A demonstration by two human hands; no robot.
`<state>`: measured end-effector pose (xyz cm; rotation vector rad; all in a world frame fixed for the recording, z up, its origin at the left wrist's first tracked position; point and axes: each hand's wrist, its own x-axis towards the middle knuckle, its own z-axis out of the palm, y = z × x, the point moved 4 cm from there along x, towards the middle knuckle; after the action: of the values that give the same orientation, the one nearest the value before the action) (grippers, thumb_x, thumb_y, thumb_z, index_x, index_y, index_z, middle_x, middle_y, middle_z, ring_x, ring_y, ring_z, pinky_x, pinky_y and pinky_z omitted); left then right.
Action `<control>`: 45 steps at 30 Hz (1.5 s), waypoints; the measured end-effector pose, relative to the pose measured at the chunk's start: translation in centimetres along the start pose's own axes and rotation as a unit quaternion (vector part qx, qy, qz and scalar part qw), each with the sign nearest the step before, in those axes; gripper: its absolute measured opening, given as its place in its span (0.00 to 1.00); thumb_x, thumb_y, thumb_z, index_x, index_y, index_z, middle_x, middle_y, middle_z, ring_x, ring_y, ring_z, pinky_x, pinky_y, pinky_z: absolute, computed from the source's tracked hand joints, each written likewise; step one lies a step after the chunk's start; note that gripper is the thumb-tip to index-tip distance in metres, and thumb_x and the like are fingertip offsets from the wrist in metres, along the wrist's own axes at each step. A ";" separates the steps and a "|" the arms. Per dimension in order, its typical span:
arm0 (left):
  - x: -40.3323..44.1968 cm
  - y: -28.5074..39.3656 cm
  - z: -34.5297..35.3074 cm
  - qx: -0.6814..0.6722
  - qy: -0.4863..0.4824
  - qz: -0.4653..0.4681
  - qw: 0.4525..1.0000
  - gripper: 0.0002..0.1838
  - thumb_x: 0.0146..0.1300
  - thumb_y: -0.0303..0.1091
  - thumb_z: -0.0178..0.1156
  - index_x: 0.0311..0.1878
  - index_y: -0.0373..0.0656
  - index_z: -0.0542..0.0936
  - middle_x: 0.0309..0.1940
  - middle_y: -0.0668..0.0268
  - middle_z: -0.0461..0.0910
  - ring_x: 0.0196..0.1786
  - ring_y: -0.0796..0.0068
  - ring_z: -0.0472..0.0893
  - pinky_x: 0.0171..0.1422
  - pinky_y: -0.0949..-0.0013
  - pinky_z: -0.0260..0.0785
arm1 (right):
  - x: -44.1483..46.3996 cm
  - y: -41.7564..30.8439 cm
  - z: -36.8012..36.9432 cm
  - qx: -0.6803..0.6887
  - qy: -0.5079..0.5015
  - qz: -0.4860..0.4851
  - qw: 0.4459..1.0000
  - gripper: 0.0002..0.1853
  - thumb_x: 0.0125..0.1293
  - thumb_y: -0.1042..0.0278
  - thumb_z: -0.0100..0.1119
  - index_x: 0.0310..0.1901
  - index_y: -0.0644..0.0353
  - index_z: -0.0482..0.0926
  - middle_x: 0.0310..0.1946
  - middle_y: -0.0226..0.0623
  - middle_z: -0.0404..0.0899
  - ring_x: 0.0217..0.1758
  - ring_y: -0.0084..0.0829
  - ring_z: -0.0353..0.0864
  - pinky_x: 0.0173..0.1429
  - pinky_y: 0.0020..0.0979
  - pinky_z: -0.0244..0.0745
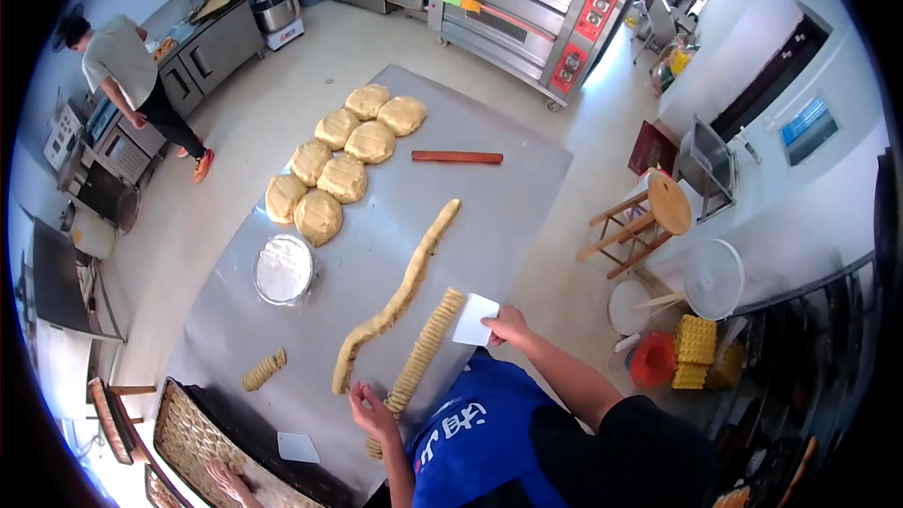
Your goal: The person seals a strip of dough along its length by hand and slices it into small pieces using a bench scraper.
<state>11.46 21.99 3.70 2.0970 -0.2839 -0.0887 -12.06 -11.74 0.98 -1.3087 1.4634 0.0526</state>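
Observation:
My right hand [509, 325] is closed on a white scraper [476, 320] at the table's near right edge. Beside the scraper lies a dough roll cut into many thin slices [428, 343]. At the lower end of that roll is my left hand [373, 412], its fingers partly spread and nothing visible in them. An uncut dough rope [400, 301] runs slantwise just beyond the sliced roll. Farther left lies a short sliced piece [264, 370].
Several dough mounds [344, 179], a bowl of white powder [283, 270], a rolling pin [457, 157] and another scraper [298, 447] rest on the metal table [508, 216]. Another person's hand [229, 482] is over a tray [202, 433]. A person [127, 66] stands back left.

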 end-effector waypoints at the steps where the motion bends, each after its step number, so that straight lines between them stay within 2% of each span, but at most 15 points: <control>1: 0.0 0.2 0.5 -0.001 -0.004 -0.020 1.000 0.14 0.78 0.31 0.63 0.61 0.34 0.84 0.46 0.53 0.89 0.49 0.62 0.88 0.57 0.60 0.80 | 0.0 -0.1 -0.7 -0.008 -0.017 0.001 1.000 0.18 0.69 0.61 0.70 0.45 0.74 0.88 0.28 0.45 0.89 0.25 0.32 0.90 0.28 0.35 0.88; 5: 0.5 2.3 5.4 -0.086 -0.032 -0.084 0.992 0.14 0.75 0.33 0.68 0.57 0.34 0.86 0.48 0.57 0.90 0.50 0.65 0.87 0.60 0.62 0.79 | 1.6 1.5 -2.5 -0.014 -0.058 0.006 0.998 0.17 0.73 0.59 0.65 0.44 0.69 0.89 0.26 0.41 0.90 0.25 0.32 0.92 0.32 0.33 0.88; 8: 1.5 5.5 9.6 -0.001 -0.129 -0.010 0.992 0.10 0.75 0.31 0.67 0.55 0.40 0.88 0.47 0.53 0.90 0.50 0.57 0.89 0.59 0.61 0.79 | 2.7 1.9 -0.9 0.075 -0.085 0.037 0.993 0.17 0.73 0.65 0.69 0.41 0.77 0.87 0.27 0.51 0.89 0.23 0.35 0.90 0.26 0.35 0.87; 11: 2.0 9.7 13.4 0.034 -0.191 0.110 0.975 0.08 0.74 0.30 0.65 0.52 0.40 0.87 0.46 0.54 0.90 0.51 0.49 0.88 0.59 0.54 0.80 | 2.6 1.0 1.5 0.117 -0.111 0.052 0.986 0.17 0.73 0.66 0.69 0.42 0.79 0.85 0.27 0.50 0.88 0.24 0.37 0.90 0.26 0.35 0.87; 14: 2.2 11.1 17.1 0.067 -0.274 0.240 0.929 0.15 0.67 0.30 0.69 0.56 0.43 0.86 0.56 0.56 0.87 0.59 0.50 0.85 0.64 0.52 0.79 | 2.8 2.1 1.1 0.122 -0.108 0.063 0.985 0.17 0.74 0.65 0.69 0.44 0.78 0.84 0.30 0.50 0.88 0.25 0.37 0.91 0.26 0.36 0.88; 16: 2.2 11.4 19.7 0.081 -0.371 0.259 0.888 0.27 0.65 0.33 0.72 0.68 0.47 0.81 0.74 0.54 0.76 0.74 0.49 0.76 0.74 0.51 0.74 | 2.1 3.0 -0.3 0.121 -0.103 0.079 0.984 0.17 0.74 0.66 0.69 0.45 0.77 0.84 0.31 0.50 0.88 0.26 0.37 0.91 0.26 0.35 0.88; 17: 2.7 11.6 20.5 0.074 -0.370 0.256 0.890 0.27 0.65 0.33 0.72 0.68 0.47 0.81 0.74 0.54 0.76 0.74 0.49 0.76 0.74 0.51 0.74 | 1.3 3.6 -1.3 0.117 -0.099 0.097 0.983 0.16 0.74 0.66 0.70 0.45 0.77 0.84 0.32 0.50 0.88 0.26 0.37 0.91 0.26 0.35 0.88; 20: 3.0 12.7 23.3 0.120 -0.482 0.333 0.802 0.43 0.65 0.41 0.74 0.83 0.54 0.67 0.89 0.54 0.49 0.90 0.50 0.48 0.92 0.49 0.48 | -0.2 4.6 -1.7 0.117 -0.077 0.081 0.987 0.16 0.74 0.65 0.70 0.44 0.76 0.85 0.31 0.49 0.88 0.26 0.35 0.91 0.28 0.34 0.88; 21: 3.2 12.2 24.0 0.115 -0.478 0.330 0.805 0.43 0.65 0.41 0.74 0.83 0.54 0.67 0.89 0.54 0.49 0.90 0.50 0.48 0.92 0.49 0.48 | 0.0 4.7 -0.8 0.147 -0.059 0.065 0.985 0.17 0.73 0.63 0.71 0.41 0.75 0.86 0.29 0.47 0.89 0.25 0.33 0.90 0.28 0.34 0.87; 23: 2.8 10.9 25.4 0.103 -0.467 0.366 0.798 0.40 0.66 0.39 0.73 0.81 0.50 0.69 0.88 0.53 0.52 0.89 0.48 0.51 0.91 0.48 0.50 | 2.1 3.5 2.6 -0.042 -0.019 -0.027 0.999 0.21 0.67 0.57 0.75 0.29 0.71 0.87 0.17 0.42 0.85 0.20 0.31 0.89 0.27 0.34 0.81; 27: 3.3 9.9 25.9 0.102 -0.462 0.319 0.822 0.35 0.70 0.36 0.69 0.80 0.49 0.70 0.85 0.54 0.58 0.89 0.53 0.54 0.92 0.50 0.50 | 2.9 0.3 6.8 0.226 -0.025 0.033 0.973 0.17 0.75 0.66 0.70 0.39 0.77 0.82 0.28 0.52 0.87 0.25 0.41 0.92 0.28 0.37 0.88; 30: 3.4 9.5 25.9 0.064 -0.463 0.319 0.824 0.33 0.72 0.35 0.66 0.79 0.49 0.71 0.84 0.54 0.61 0.88 0.56 0.55 0.92 0.51 0.50 | 1.9 -0.2 6.0 0.281 -0.102 0.070 0.952 0.13 0.76 0.70 0.68 0.43 0.76 0.80 0.33 0.53 0.87 0.29 0.42 0.93 0.29 0.39 0.91; 37: 3.6 9.8 25.0 0.107 -0.456 0.327 0.820 0.32 0.78 0.45 0.60 0.81 0.51 0.68 0.85 0.55 0.59 0.89 0.57 0.55 0.93 0.53 0.49 | 1.0 -0.4 4.7 0.177 -0.110 0.017 0.978 0.12 0.76 0.69 0.67 0.46 0.73 0.80 0.33 0.48 0.88 0.27 0.35 0.90 0.32 0.35 0.91; 40: 3.0 9.3 25.1 0.155 -0.484 0.375 0.775 0.33 0.79 0.50 0.58 0.82 0.52 0.67 0.87 0.55 0.56 0.90 0.59 0.51 0.94 0.55 0.43 | 0.5 1.1 3.6 0.177 -0.106 0.040 0.978 0.13 0.76 0.69 0.67 0.45 0.72 0.78 0.33 0.48 0.87 0.29 0.37 0.91 0.32 0.36 0.91; 45: 3.1 8.4 25.7 0.174 -0.424 0.379 0.804 0.32 0.80 0.49 0.57 0.81 0.49 0.68 0.87 0.56 0.56 0.90 0.59 0.52 0.94 0.55 0.44 | 2.3 0.5 7.3 0.227 -0.103 0.039 0.968 0.11 0.76 0.72 0.67 0.46 0.71 0.75 0.35 0.45 0.84 0.33 0.39 0.92 0.37 0.38 0.92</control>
<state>8.52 -4.41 -2.31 2.0032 -1.7691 -0.5284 -7.02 -8.38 -3.72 -0.8466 1.2552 -0.0887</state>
